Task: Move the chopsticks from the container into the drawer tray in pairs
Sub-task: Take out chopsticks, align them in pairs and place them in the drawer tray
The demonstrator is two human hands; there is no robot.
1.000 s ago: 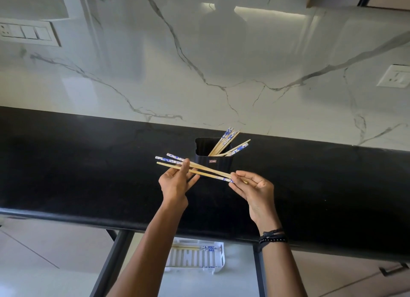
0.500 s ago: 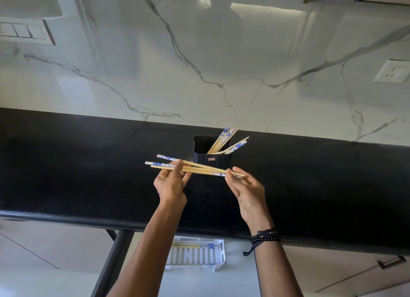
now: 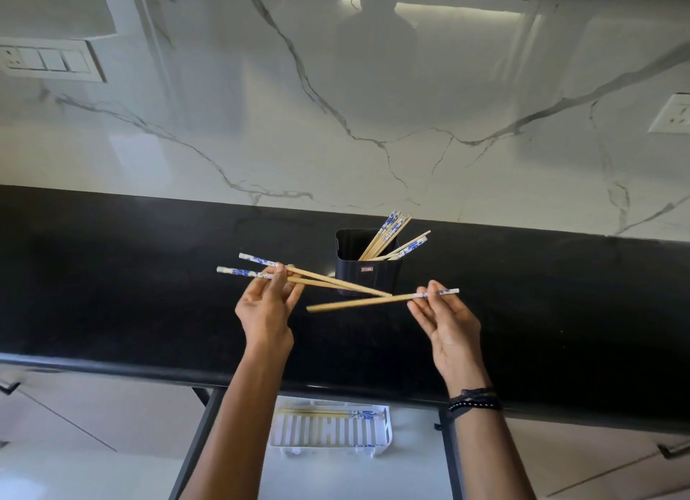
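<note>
A black container (image 3: 367, 275) stands on the black counter and holds several wooden chopsticks (image 3: 388, 234) with blue-and-white ends. My left hand (image 3: 267, 305) pinches a pair of chopsticks (image 3: 328, 280) near their patterned ends, tips pointing right in front of the container. My right hand (image 3: 446, 320) pinches a single chopstick (image 3: 366, 302) at its patterned end, its tip pointing left below the pair. A white slotted drawer tray (image 3: 328, 430) lies in the open drawer below the counter edge, with chopsticks (image 3: 328, 413) along its far side.
The black counter (image 3: 112, 283) runs the full width under a white marble wall. A switch panel (image 3: 48, 60) is on the wall at left, a socket (image 3: 672, 113) at right. Dark drawer rails (image 3: 198, 440) flank the tray.
The three chopsticks were held bunched between both hands. My right hand has pulled one chopstick away to the right, while my left hand keeps the other two.
</note>
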